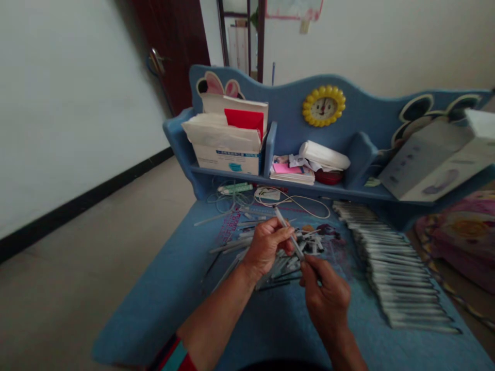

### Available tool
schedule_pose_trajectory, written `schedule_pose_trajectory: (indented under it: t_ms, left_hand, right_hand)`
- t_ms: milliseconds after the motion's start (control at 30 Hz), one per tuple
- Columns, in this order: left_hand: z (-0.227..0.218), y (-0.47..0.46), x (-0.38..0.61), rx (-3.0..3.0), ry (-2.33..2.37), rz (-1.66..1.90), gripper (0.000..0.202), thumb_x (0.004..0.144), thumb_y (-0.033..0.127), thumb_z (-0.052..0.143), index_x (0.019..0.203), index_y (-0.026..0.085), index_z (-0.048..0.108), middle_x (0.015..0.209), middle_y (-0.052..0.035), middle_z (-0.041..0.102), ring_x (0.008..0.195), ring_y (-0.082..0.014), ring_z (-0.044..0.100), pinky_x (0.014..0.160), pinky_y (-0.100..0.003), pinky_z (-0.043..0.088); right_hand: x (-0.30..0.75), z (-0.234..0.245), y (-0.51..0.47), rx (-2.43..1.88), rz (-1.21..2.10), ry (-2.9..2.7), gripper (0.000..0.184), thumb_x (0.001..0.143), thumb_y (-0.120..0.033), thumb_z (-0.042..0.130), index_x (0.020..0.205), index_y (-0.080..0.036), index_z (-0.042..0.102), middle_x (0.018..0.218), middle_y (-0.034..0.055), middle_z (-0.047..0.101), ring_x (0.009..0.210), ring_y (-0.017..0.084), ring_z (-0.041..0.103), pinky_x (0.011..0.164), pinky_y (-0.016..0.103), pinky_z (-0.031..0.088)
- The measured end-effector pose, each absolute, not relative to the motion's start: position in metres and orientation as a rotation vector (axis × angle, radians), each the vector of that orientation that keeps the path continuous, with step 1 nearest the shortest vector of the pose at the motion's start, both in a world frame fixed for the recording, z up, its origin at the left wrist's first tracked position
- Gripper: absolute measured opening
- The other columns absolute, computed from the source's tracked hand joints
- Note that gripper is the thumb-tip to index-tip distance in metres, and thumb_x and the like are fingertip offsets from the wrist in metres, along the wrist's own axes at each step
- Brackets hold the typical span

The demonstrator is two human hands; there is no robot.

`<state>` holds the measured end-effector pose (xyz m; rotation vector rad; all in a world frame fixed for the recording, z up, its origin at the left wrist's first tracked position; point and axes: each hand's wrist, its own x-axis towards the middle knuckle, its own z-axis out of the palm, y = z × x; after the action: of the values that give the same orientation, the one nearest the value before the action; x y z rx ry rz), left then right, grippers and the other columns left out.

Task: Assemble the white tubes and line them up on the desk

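My left hand [267, 246] and my right hand [325, 292] are both closed on one thin grey pen [286, 232], held slantwise above a blue desk [162, 299]. The left fingers pinch its upper part. The right fingertips pinch its lower end. Under the hands lies a loose heap of pen parts [270, 265], grey barrels and dark pieces mixed. To the right runs a long neat row of finished pens [394, 270], laid side by side from the shelf toward the near edge.
A blue shelf [294, 188] at the desk's back holds a white box with papers [228, 139], pink notes [286, 169] and a big white carton [436, 157]. A yellow sunflower clock [324, 106] is on the backboard. White cables [305, 202] lie under the shelf. Bedding [464, 232] is at right.
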<state>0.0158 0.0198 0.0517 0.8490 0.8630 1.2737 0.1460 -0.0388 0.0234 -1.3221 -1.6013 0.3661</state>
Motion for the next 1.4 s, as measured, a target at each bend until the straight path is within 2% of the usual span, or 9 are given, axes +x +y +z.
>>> schedule_pose_trajectory:
  t_ms: [133, 300, 467, 633, 867, 1033, 1200, 1300, 1400]
  left_hand:
    - [0.055, 0.021, 0.015, 0.967, 0.932, 1.257, 0.017, 0.067, 0.028, 0.068, 0.067, 0.013, 0.06, 0.052, 0.0013, 0.059, 0.039, -0.0076, 0.05, 0.041, -0.018, 0.04]
    - [0.048, 0.021, 0.021, 1.036, 0.954, 1.145, 0.019, 0.069, 0.03, 0.068, 0.065, 0.014, 0.06, 0.046, 0.0035, 0.053, 0.036, -0.006, 0.044, 0.037, -0.017, 0.033]
    - [0.046, 0.02, 0.027, 0.996, 0.992, 1.099, 0.021, 0.065, 0.03, 0.072, 0.063, 0.013, 0.06, 0.047, 0.0031, 0.052, 0.036, -0.0052, 0.042, 0.037, -0.016, 0.031]
    - [0.046, 0.018, 0.032, 0.894, 0.906, 0.868, 0.027, 0.061, 0.034, 0.074, 0.06, 0.012, 0.058, 0.044, 0.0041, 0.046, 0.033, -0.0033, 0.034, 0.033, -0.017, 0.02]
    - [0.047, 0.015, 0.029, 0.934, 0.842, 0.627, 0.027, 0.061, 0.034, 0.072, 0.057, 0.014, 0.054, 0.04, 0.0066, 0.04, 0.03, -0.0031, 0.027, 0.032, -0.019, 0.013]
    - [0.052, 0.011, 0.031, 1.054, 0.822, 0.485, 0.015, 0.057, 0.021, 0.069, 0.053, 0.014, 0.055, 0.04, 0.0072, 0.04, 0.031, -0.0034, 0.027, 0.032, -0.019, 0.013]
    - [0.051, 0.013, 0.027, 1.091, 0.861, 0.526, 0.028, 0.068, 0.037, 0.065, 0.055, 0.013, 0.058, 0.044, 0.0017, 0.052, 0.032, -0.0044, 0.033, 0.033, -0.019, 0.017]
    - [0.048, 0.018, 0.024, 1.037, 0.898, 0.655, 0.031, 0.072, 0.042, 0.061, 0.06, 0.013, 0.058, 0.049, -0.0001, 0.057, 0.03, -0.0031, 0.034, 0.032, -0.017, 0.016]
    - [0.046, 0.024, 0.021, 1.018, 0.961, 0.798, 0.03, 0.073, 0.041, 0.061, 0.062, 0.013, 0.057, 0.049, 0.0006, 0.056, 0.03, -0.0022, 0.033, 0.032, -0.016, 0.016]
  right_hand:
    - [0.15, 0.035, -0.029, -1.359, 0.482, -1.773, 0.017, 0.085, -0.026, 0.047, 0.083, -0.018, 0.063, 0.063, 0.0011, 0.065, 0.052, 0.012, 0.059, 0.05, 0.02, 0.042]
    - [0.164, 0.053, -0.03, -1.322, 0.542, -1.821, 0.02, 0.086, -0.026, 0.047, 0.1, -0.019, 0.06, 0.068, 0.0004, 0.066, 0.056, 0.012, 0.06, 0.054, 0.019, 0.042]
    - [0.176, 0.054, -0.034, -1.308, 0.553, -1.813, 0.018, 0.084, -0.024, 0.049, 0.097, -0.019, 0.061, 0.063, -0.0019, 0.063, 0.053, 0.011, 0.058, 0.051, 0.018, 0.043]
    - [0.187, 0.054, -0.032, -1.193, 0.188, -2.056, 0.032, 0.087, -0.01, 0.036, 0.105, -0.019, 0.061, 0.082, 0.0066, 0.064, 0.072, 0.015, 0.061, 0.065, 0.024, 0.048]
    - [0.199, 0.058, -0.029, -1.108, -0.12, -2.236, 0.039, 0.085, -0.007, 0.034, 0.121, -0.016, 0.048, 0.118, 0.0141, 0.055, 0.1, 0.019, 0.056, 0.076, 0.028, 0.051]
    - [0.198, 0.069, -0.024, -0.911, -0.066, -2.538, 0.025, 0.088, -0.01, 0.035, 0.1, -0.016, 0.057, 0.095, 0.0094, 0.061, 0.084, 0.017, 0.057, 0.068, 0.027, 0.049]
    - [0.234, 0.064, -0.005, -0.969, -0.178, -2.594, 0.025, 0.087, -0.007, 0.035, 0.092, -0.017, 0.057, 0.086, 0.0062, 0.061, 0.073, 0.016, 0.056, 0.063, 0.025, 0.044]
    - [0.285, 0.058, 0.022, -1.278, -0.309, -2.538, 0.029, 0.081, -0.002, 0.037, 0.097, -0.016, 0.058, 0.085, 0.0057, 0.061, 0.068, 0.014, 0.056, 0.057, 0.023, 0.04]
    - [0.339, 0.054, 0.052, -1.736, -0.416, -2.514, 0.024, 0.08, -0.002, 0.039, 0.084, -0.017, 0.058, 0.078, 0.0047, 0.06, 0.059, 0.012, 0.054, 0.048, 0.024, 0.03]
